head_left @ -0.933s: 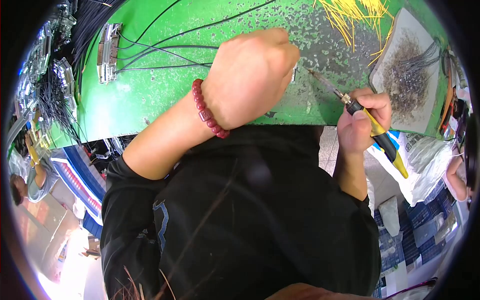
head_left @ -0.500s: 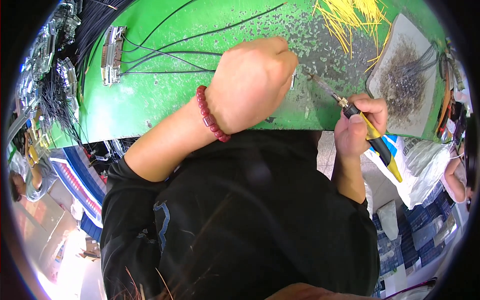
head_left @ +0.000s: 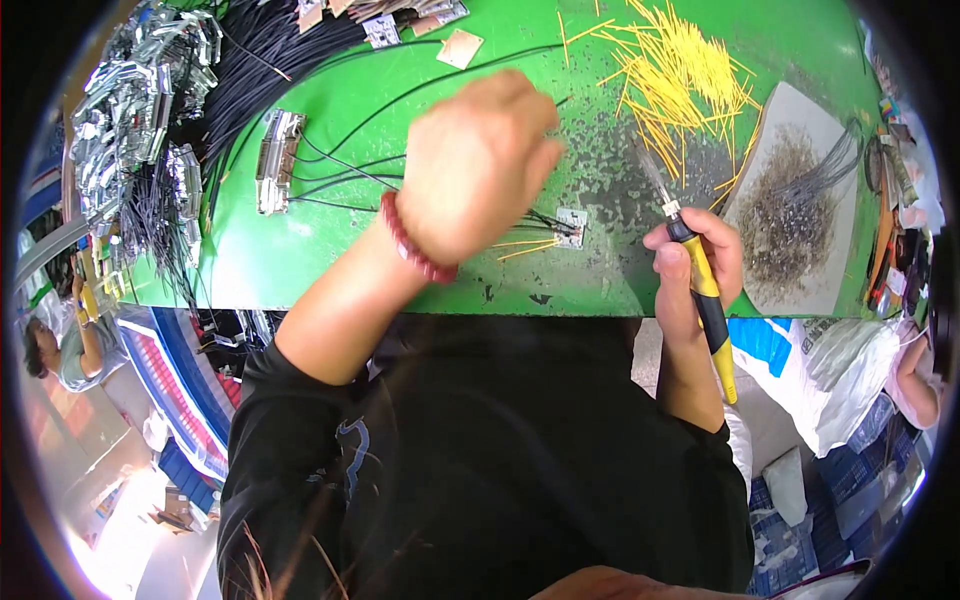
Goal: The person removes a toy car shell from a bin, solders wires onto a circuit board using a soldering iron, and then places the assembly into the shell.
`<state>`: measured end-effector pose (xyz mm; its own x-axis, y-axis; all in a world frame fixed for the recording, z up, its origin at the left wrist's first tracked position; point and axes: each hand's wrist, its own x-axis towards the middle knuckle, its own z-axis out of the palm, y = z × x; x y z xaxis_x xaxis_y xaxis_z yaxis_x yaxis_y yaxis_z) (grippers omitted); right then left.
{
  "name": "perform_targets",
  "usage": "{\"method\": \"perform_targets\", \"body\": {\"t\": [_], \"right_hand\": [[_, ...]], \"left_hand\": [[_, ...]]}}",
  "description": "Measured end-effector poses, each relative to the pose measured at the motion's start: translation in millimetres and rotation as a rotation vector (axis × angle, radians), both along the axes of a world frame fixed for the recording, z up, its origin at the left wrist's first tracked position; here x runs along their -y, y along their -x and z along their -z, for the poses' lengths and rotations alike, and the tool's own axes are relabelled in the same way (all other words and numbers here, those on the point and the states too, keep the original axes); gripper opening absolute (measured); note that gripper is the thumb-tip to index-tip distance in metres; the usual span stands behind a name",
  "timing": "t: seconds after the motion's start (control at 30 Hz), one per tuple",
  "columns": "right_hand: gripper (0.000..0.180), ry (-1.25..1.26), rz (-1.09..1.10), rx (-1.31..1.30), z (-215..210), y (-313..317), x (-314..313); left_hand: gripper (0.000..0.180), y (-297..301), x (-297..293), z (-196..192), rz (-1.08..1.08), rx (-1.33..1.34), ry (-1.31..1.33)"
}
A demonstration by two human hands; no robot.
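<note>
My right hand [head_left: 700, 265] grips a yellow-and-black soldering iron [head_left: 708, 300], its metal tip pointing up and away over the green table. My left hand [head_left: 480, 170], with a red bead bracelet [head_left: 410, 245] at the wrist, hovers over the table's middle. It is blurred; its fingers bend downward, their tips hidden, and whether they hold anything does not show. Just right of it lies a small circuit board [head_left: 571, 228] with black wires and two yellow wires [head_left: 527, 248] reaching it. The black wires run beneath my left hand toward a clear-and-brown strip-shaped part [head_left: 278, 162].
A pile of cut yellow wires [head_left: 685, 70] lies at the back right. Beside it is a pale board [head_left: 795, 270] covered with dark residue. Bundled black wires [head_left: 290, 75] and shiny clear parts [head_left: 130, 110] crowd the left. Several small boards [head_left: 460, 48] lie at the back.
My left hand has shifted left relative to the small board, uncovering it and the two yellow wires. The soldering iron stands more upright. The view has shifted, showing more of the table's back.
</note>
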<state>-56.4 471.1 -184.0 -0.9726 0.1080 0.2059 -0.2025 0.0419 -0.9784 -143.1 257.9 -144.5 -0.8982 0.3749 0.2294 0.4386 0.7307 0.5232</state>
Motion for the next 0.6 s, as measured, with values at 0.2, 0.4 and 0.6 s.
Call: {"method": "perform_targets", "body": {"t": [0.2, 0.4, 0.6], "right_hand": [[0.031, 0.0, -0.023, 0.041, -4.9, 1.3, -1.9], [0.032, 0.003, -0.004, 0.053, -4.0, 2.6, -4.4], [0.032, 0.034, 0.004, 0.055, -6.6, 1.1, -1.5]], "left_hand": [[0.01, 21.9, -0.5, 17.6, 0.013, -0.049, 0.221], [0.019, 31.4, -0.5, 1.0, -0.115, 0.263, 0.086], [0.017, 63.1, 1.1, 15.9, -0.15, -0.033, 0.327]]}}
